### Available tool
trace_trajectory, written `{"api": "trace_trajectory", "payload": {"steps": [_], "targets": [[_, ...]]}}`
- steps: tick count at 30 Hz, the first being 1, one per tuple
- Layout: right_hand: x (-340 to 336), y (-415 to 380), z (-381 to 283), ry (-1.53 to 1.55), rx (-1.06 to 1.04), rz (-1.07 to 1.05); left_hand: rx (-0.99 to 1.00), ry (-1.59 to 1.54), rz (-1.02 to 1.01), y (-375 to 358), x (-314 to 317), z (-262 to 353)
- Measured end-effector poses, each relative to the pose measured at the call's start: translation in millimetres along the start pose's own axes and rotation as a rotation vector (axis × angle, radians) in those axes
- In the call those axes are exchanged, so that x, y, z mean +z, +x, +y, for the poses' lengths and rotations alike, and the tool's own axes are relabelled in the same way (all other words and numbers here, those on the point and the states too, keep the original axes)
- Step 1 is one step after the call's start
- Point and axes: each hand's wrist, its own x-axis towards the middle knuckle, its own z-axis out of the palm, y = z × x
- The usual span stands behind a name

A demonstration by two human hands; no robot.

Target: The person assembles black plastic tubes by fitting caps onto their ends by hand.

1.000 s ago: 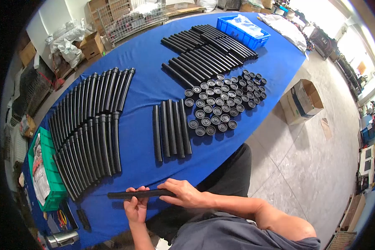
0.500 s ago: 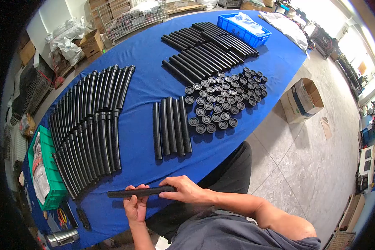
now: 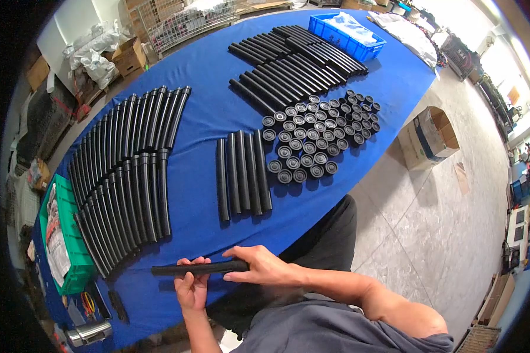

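Setting: a cluttered workshop with a pale tiled floor; a long table [image 3: 212,126] under a blue cloth runs away from the seated person, boxes and wire cages behind it.
Tube in hand: a black tube [image 3: 199,269] lies level just above the near edge of the table, close to the person's lap.
Left hand: the left hand [image 3: 191,288] grips the tube from below near its middle, fingers curled up around it.
Right hand: the right hand [image 3: 259,266] is closed over the tube's right end, thumb and fingers wrapped on it; whether anything sits under the palm cannot be told.
Nearest row: five short black tubes [image 3: 242,175] lie side by side on the cloth, just beyond the hands.
Caps: a cluster of round black caps [image 3: 318,135] stands in tight rows to the right of that row, touching one another.
Left stack: two long fans of curved black tubes [image 3: 129,170] fill the left part of the table, packed edge to edge.
Far stack: straight black tubes [image 3: 291,62] lie piled at the far end, beside a blue bin [image 3: 352,41] holding a clear bag.
Left edge: a green crate [image 3: 65,235] with printed paper sits at the near left corner of the table.
Floor: an open cardboard box [image 3: 427,138] stands on the tiles to the right of the table.
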Motion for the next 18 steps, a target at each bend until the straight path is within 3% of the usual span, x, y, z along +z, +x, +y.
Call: {"api": "trace_trajectory", "payload": {"steps": [1, 4, 8, 9, 12, 15, 18], "targets": [[-7, 3, -3, 0.057, 0.151, -0.138, 0.008, 0.009, 0.000, 2, 2, 0], [3, 2, 12, -0.041, -0.169, 0.034, 0.001, 0.027, 0.040, 2, 9, 0], [0, -1, 1, 0.012, -0.045, 0.026, 0.007, -0.013, 0.002, 5, -1, -2], [-8, 1, -8, 0.033, 0.091, -0.047, 0.010, -0.008, -0.006, 5, 2, -2], [3, 3, 14, -0.016, -0.118, 0.036, 0.004, 0.002, 0.004, 4, 7, 1], [5, -2, 10, -0.057, -0.158, 0.070, -0.005, -0.013, 0.031, 0, 2, -1], [-2, 0, 2, 0.038, -0.012, 0.016, 0.004, 0.003, 0.011, 3, 2, 0]]}}
